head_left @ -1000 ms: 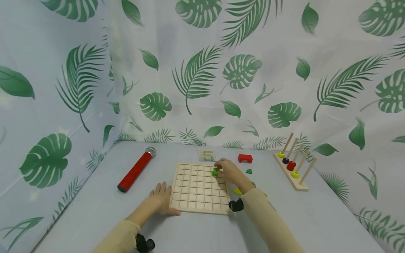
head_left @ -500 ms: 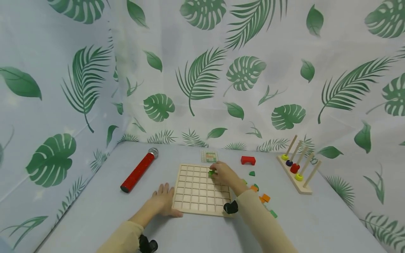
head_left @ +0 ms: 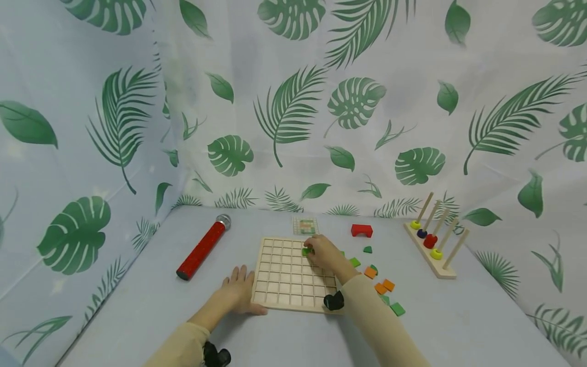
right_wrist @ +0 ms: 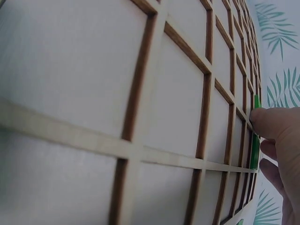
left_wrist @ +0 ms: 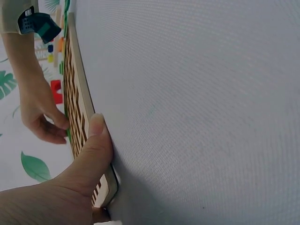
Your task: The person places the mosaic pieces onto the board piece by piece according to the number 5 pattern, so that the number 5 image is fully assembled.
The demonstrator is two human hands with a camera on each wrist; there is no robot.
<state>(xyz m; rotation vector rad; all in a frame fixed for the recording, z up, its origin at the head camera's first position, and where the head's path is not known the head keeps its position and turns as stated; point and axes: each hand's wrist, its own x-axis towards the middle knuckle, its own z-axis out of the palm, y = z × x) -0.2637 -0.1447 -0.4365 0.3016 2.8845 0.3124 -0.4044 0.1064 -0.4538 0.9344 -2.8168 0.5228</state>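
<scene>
A pale wooden grid board (head_left: 293,278) lies on the table before me. My left hand (head_left: 236,293) rests at its left edge with fingers stretched out and apart; in the left wrist view its thumb (left_wrist: 96,145) lies along the board's front edge. Over the far right part of the board is my right hand (head_left: 324,252), fingers bent, pinching a small green tile (head_left: 305,252) at the grid. From the right wrist, green (right_wrist: 254,152) shows on the far cells under the thumb and fingertips. Part of that area is hidden by the hand.
Loose orange tiles (head_left: 370,272) and green tiles (head_left: 397,309) lie right of the board. Behind it are a pattern card (head_left: 305,226) and a red arch block (head_left: 362,231). A red microphone (head_left: 203,251) lies left; a peg stand with beads (head_left: 430,252) stands right.
My right hand has shifted slightly left over the board with the green tile, and more loose tiles show beside the forearm. The left hand stays at the board's edge. The head view has turned a little.
</scene>
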